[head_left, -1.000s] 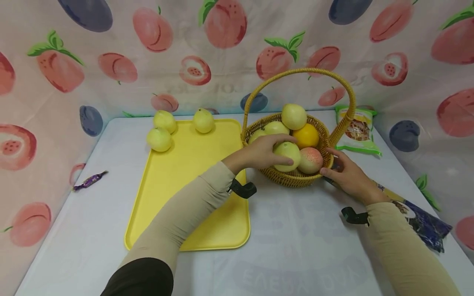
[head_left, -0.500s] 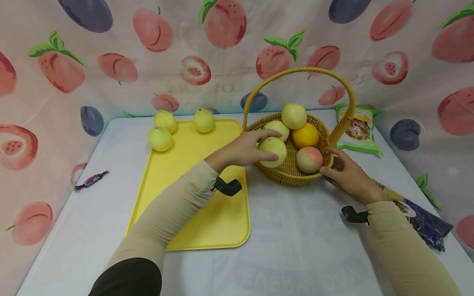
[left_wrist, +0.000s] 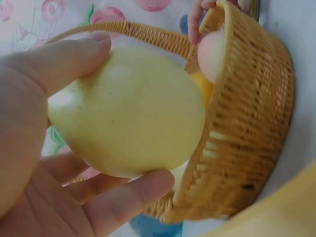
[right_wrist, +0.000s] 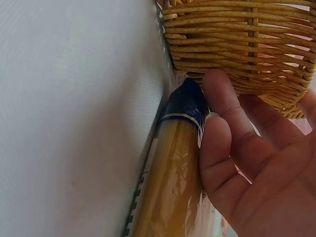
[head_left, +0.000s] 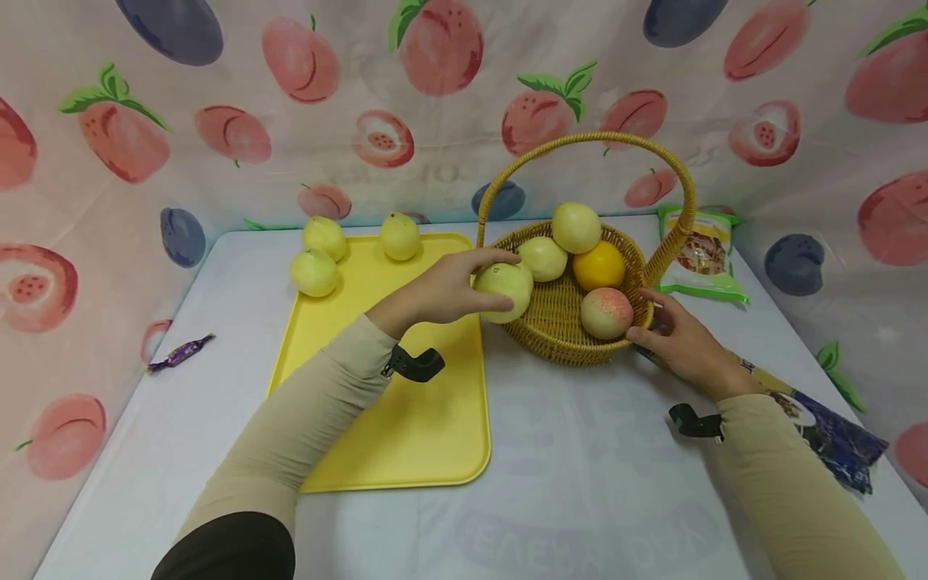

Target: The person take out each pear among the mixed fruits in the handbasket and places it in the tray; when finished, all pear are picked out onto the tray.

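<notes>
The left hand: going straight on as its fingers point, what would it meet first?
Likely the nearest round pale-green fruit in the brown wicker basket, beyond the similar one the hand holds; depth is unclear, so the hand might pass above.

The left sleeve hid the near left corner of the tray. The right wrist view's top edge cut off the basket. The green bag's print was too small to read.

Faint, distorted lettering on the white tablecloth seems to read "EVERY DAY", some letters unclear
</notes>
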A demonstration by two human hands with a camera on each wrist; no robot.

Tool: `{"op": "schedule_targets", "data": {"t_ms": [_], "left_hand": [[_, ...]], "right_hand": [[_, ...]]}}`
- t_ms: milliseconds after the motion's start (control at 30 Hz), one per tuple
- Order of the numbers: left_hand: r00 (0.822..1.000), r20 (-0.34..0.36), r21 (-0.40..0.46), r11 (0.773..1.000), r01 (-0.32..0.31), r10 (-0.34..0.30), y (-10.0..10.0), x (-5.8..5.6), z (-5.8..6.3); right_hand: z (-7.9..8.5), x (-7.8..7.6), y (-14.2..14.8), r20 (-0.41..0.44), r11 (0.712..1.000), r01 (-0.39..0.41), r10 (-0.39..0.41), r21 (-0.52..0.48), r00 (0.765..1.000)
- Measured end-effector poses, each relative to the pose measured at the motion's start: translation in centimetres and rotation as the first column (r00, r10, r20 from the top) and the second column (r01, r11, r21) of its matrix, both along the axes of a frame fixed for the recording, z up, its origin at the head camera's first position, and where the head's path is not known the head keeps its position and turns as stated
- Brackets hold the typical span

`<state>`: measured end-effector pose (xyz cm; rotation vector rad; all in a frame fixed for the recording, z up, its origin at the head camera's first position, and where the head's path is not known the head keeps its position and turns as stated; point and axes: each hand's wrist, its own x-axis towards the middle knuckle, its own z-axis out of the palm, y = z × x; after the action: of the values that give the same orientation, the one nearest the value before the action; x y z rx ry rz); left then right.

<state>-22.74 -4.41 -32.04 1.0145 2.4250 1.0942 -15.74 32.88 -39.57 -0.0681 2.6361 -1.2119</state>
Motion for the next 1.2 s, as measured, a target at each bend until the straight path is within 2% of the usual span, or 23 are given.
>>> {"op": "schedule_targets", "data": {"t_ms": [100,367,600,1200], "left_hand": [[1.0,-0.001,0.001,1.0,-0.025,0.025,-1.0,-0.1,-0.1],[0.997,0.013,0.005,0.997,-0.079,0.079,-3.5,-0.1,-1.3],[0.984,0.046,-0.044,0.985,-0.17,0.172,-5.6,-0.3,-2.4],[0.952,0.121,-0.055,0.959,-0.277,0.282,-8.1,-1.3,-5.5]], "right_hand": [[0.1,0.0,0.0,-0.001,1.0,0.002,-0.002,0.005,1.0],[0.2,0.3,-0.1,-0.002,1.0,0.01,-0.01,0.004,1.0],[0.2,0.2,-0.1,-0.002,1.0,0.012,-0.012,0.007,1.0],[0.1,0.4,-0.2,-0.013,1.0,0.009,-0.009,0.01,1.0]]}}
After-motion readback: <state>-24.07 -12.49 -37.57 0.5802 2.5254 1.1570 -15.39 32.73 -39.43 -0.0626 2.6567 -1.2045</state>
